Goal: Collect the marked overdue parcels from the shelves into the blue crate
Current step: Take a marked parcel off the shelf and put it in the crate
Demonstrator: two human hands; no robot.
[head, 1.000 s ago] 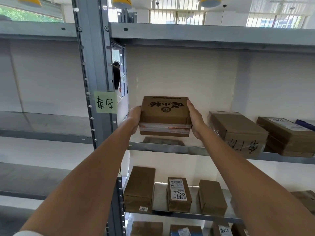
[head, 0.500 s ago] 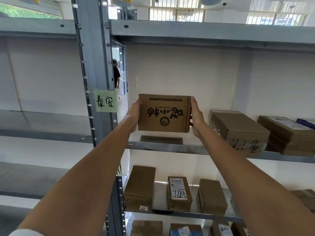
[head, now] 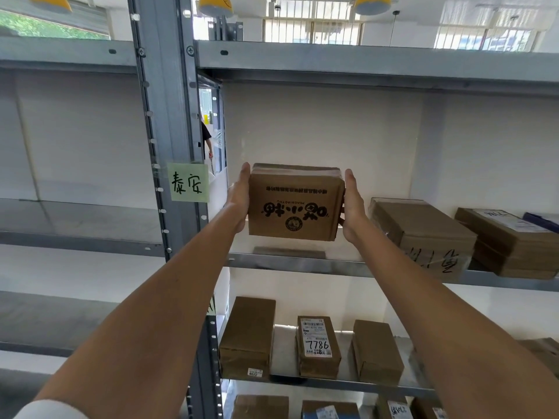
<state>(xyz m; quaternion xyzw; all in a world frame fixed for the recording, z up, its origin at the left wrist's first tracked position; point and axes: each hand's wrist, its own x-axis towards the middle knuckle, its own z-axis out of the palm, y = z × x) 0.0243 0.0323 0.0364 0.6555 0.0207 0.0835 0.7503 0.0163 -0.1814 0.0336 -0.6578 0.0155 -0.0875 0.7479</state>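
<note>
A brown cardboard parcel (head: 295, 204) with upside-down black printed characters and a round logo hangs in the air just above the middle shelf (head: 302, 263). My left hand (head: 239, 198) grips its left side and my right hand (head: 352, 204) grips its right side, thumbs lying along the edges and fingers hidden behind. Its printed face is turned towards me. The blue crate is not in view.
Two larger parcels (head: 423, 234) (head: 511, 240) lie to the right on the same shelf. Below stand three small parcels, one labelled 7786 (head: 317, 346). A grey steel upright (head: 163, 122) carries a green handwritten note (head: 188, 182). A person stands far behind the rack.
I have tipped the parcel up, so its taped face gave way to the printed face, and lifted it slightly higher above the shelf. Both hands stayed on its sides.
</note>
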